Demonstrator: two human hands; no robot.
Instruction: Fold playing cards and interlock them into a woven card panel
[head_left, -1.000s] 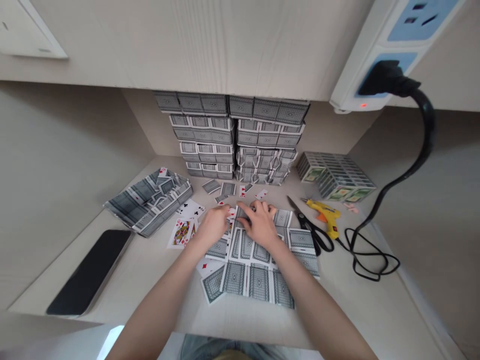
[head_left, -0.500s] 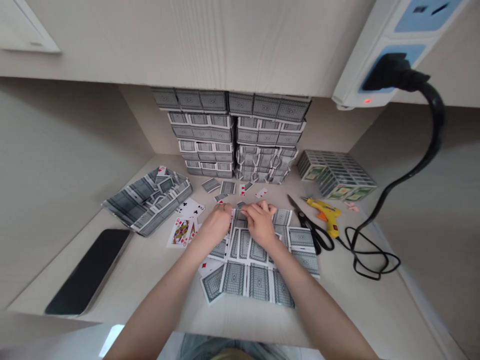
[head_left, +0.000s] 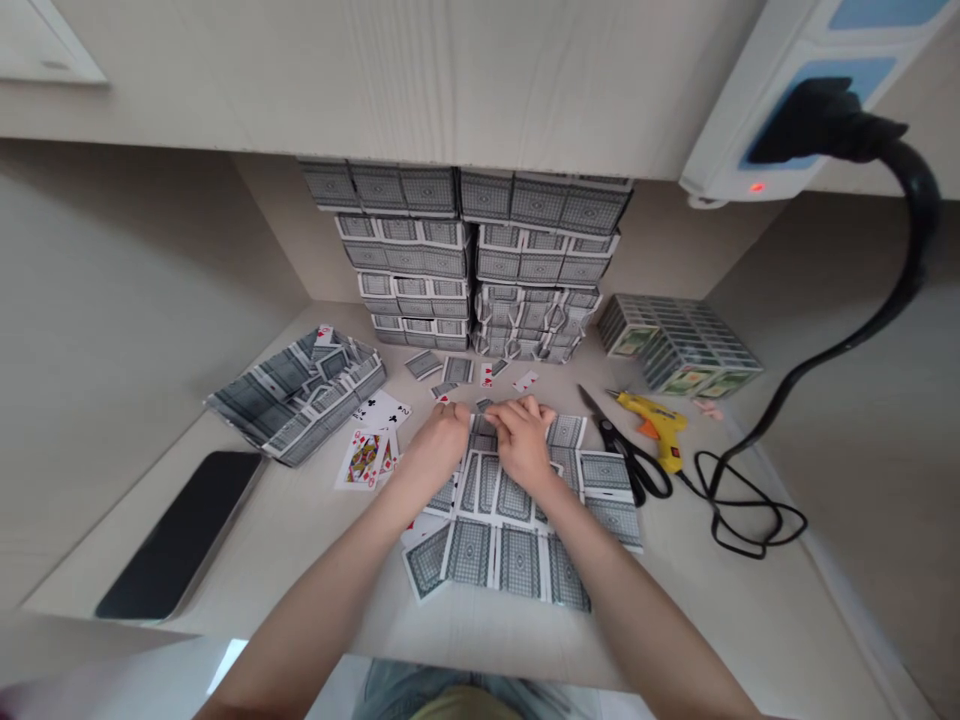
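Note:
A flat panel of playing cards (head_left: 517, 565), joined back side up with grey patterned backs, lies on the desk before me. My left hand (head_left: 444, 440) is closed at the panel's upper left edge, fingertips curled on a card there. Right beside it, my right hand (head_left: 523, 440) has its fingers bent and pressed together on the upper edge of the same panel. Both hands cover part of the top row, so the exact pinch is hidden. Under the panel's left side, loose cards (head_left: 427, 562) stick out. Small cut card pieces (head_left: 457, 370) are scattered just beyond my hands.
Stacked card-built boxes (head_left: 472, 250) stand at the back. To the left are an open card box (head_left: 300, 400), face-up cards (head_left: 364, 458) and a phone (head_left: 180, 535). Scissors (head_left: 626, 455), a yellow glue gun (head_left: 660, 425) with its cord, and packed card decks (head_left: 679, 345) are on the right.
The view has shifted slightly. Both hands stay at the panel's upper edge, with the left one a touch closer to the right; the panel lies as before.

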